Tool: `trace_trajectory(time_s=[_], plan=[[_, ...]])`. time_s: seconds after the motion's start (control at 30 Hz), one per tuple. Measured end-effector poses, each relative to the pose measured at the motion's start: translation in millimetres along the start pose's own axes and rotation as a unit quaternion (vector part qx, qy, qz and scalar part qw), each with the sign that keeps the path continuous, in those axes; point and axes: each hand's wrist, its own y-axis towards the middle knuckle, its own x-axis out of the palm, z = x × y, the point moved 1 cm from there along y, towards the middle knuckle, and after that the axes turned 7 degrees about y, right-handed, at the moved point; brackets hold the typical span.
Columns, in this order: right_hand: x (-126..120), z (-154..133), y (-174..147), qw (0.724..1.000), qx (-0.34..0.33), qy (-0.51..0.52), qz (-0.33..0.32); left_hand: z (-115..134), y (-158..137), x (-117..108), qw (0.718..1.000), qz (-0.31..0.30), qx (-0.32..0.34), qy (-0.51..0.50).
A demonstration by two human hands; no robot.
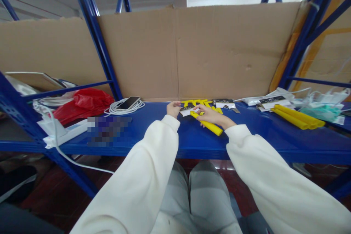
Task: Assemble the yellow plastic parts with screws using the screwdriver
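Observation:
My left hand is over the blue shelf, its fingers bent and closed at the left edge of a small black-and-white packet. My right hand grips a yellow tube-shaped handle, which slants down to the right with its upper end near the packet. Just behind both hands lie several yellow T-shaped pieces. A second black-and-white packet rests to the right of them, with a small flat metal piece in front. My fingers partly hide the held things.
Several yellow tubes lie on the right, near white packaging and a green mask-like item. On the left are a phone on a coiled white cable, a red bag and a white power strip. Cardboard stands behind.

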Motion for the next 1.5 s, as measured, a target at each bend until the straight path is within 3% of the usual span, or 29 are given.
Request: trace_trajectory(time_s=[0.4,0.53,0.63,0.73,0.87,0.93,1.03,1.17,1.5], plan=[[1,-6,-4,0.997,-0.027,-0.03,-0.065,-1,3,-1,0.999,0.007,-0.048,-0.019],[-14,-9,-5,0.999,-0.024,-0.036,0.01,6,-1,-6,0.995,0.027,-0.082,-0.049],[-47,-16,-11,0.992,-0.031,-0.089,0.085,11,-5,-8,0.995,0.034,-0.085,-0.028],[-94,-27,-26,0.97,-0.018,-0.165,0.176,13,-7,-5,0.997,0.026,-0.078,0.004],[-154,-41,-61,0.887,0.084,-0.359,0.277,13,-10,-2,0.996,0.011,-0.081,0.026],[-176,-42,-80,0.844,0.129,-0.434,0.286,14,-11,-1,0.996,0.006,-0.078,0.039],[-199,-32,-104,0.81,0.196,-0.479,0.274,16,-13,-1,0.995,-0.002,-0.074,0.065],[-213,-10,-120,0.784,0.267,-0.5,0.253,18,-16,0,0.992,-0.021,-0.074,0.101],[-199,2,-106,0.773,0.279,-0.544,0.17,19,-18,-1,0.989,-0.033,-0.068,0.126]])
